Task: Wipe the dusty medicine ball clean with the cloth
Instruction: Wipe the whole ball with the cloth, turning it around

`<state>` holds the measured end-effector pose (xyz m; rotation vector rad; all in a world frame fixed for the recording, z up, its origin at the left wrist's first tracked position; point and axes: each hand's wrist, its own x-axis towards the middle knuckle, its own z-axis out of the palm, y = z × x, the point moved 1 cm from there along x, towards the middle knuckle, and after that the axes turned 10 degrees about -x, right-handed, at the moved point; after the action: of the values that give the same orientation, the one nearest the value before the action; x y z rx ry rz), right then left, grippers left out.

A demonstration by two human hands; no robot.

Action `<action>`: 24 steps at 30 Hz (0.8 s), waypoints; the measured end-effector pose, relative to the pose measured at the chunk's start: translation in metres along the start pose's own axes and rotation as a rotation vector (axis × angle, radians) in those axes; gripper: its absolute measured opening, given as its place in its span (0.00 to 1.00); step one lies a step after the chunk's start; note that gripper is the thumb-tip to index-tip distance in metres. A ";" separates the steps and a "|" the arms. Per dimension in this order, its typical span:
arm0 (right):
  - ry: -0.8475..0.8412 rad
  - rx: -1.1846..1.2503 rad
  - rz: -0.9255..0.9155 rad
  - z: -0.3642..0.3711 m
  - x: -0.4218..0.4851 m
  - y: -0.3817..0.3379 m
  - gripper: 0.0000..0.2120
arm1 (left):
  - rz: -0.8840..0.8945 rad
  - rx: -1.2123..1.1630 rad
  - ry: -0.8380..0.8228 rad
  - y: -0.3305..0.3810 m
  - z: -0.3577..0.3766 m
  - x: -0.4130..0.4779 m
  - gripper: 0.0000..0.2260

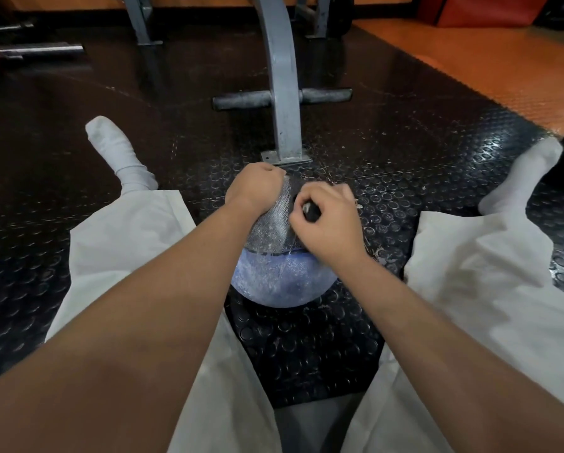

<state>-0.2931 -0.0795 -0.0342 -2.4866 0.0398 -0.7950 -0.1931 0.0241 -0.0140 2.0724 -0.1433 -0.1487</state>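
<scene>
A dusty blue medicine ball (282, 282) rests on the black studded floor mat between my spread legs. A dark grey mesh cloth (272, 223) lies draped over the ball's top and far side. My left hand (254, 188) grips the cloth's far left part, fingers curled under and out of sight. My right hand (326, 220) pinches a bunched dark fold of the cloth at the ball's upper right. The ball's far half is hidden by the cloth and my hands.
A grey metal machine post (282, 93) with a bolted foot plate stands just beyond the ball, a padded crossbar (241, 99) across it. My legs in pale trousers and white socks (120, 155) flank the ball. Barbell ends (42, 49) lie far left. Orange flooring (489, 67) lies at the right.
</scene>
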 end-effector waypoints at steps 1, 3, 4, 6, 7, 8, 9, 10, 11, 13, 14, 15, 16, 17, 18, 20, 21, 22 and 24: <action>0.033 0.017 -0.053 -0.002 -0.010 0.000 0.03 | 0.000 -0.008 -0.009 0.000 0.000 0.001 0.14; 0.060 0.038 -0.152 -0.006 -0.022 0.001 0.03 | 0.004 -0.010 -0.018 0.000 -0.001 0.002 0.14; 0.056 0.043 -0.190 -0.008 -0.023 0.004 0.04 | 0.011 -0.003 -0.021 -0.001 0.000 0.002 0.14; 0.021 0.059 -0.220 -0.012 -0.015 0.010 0.05 | 0.032 0.015 -0.029 -0.002 0.000 0.001 0.15; -0.002 0.080 -0.181 -0.011 -0.008 0.013 0.04 | 0.045 0.026 -0.029 -0.003 0.001 0.000 0.15; -0.031 0.102 -0.103 -0.010 0.000 0.014 0.04 | 0.054 0.038 -0.024 -0.004 0.001 -0.001 0.16; -0.063 0.114 -0.002 -0.009 0.011 0.016 0.04 | 0.060 0.048 -0.013 -0.004 0.001 -0.001 0.16; -0.105 0.123 0.102 -0.006 0.024 0.020 0.04 | 0.062 0.053 -0.002 -0.005 0.001 -0.003 0.16; -0.160 0.141 0.205 -0.004 0.036 0.023 0.03 | 0.061 0.052 0.005 -0.005 0.002 -0.005 0.16; -0.274 0.163 0.352 -0.003 0.055 0.027 0.06 | 0.050 0.038 0.018 -0.005 0.003 -0.009 0.15; -0.312 0.158 0.383 -0.001 0.061 0.028 0.07 | 0.038 0.029 0.028 -0.005 0.003 -0.010 0.15; -0.322 0.146 0.391 0.000 0.063 0.027 0.07 | 0.028 0.023 0.040 -0.004 0.003 -0.010 0.15; -0.307 0.115 0.371 0.001 0.061 0.026 0.06 | 0.020 0.021 0.048 -0.003 0.002 -0.010 0.15; -0.269 0.078 0.323 0.002 0.055 0.024 0.05 | 0.014 0.024 0.048 -0.002 0.001 -0.009 0.14; -0.225 0.048 0.259 0.000 0.045 0.020 0.05 | 0.010 0.029 0.040 0.000 0.001 -0.008 0.13; -0.147 0.012 0.120 -0.003 0.018 0.010 0.03 | 0.002 0.030 0.026 0.002 0.000 -0.006 0.12; -0.110 0.000 0.044 -0.005 0.004 0.007 0.03 | -0.005 0.026 0.025 0.003 0.000 -0.005 0.12; -0.086 -0.008 -0.022 -0.007 -0.007 0.004 0.02 | -0.014 0.023 0.026 0.004 0.000 -0.004 0.12; -0.071 0.000 -0.097 -0.010 -0.020 0.006 0.03 | -0.017 0.043 0.043 0.007 0.001 -0.005 0.13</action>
<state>-0.3146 -0.0856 -0.0411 -2.5307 -0.1072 -0.7459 -0.1985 0.0211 -0.0084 2.1187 -0.1037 -0.1126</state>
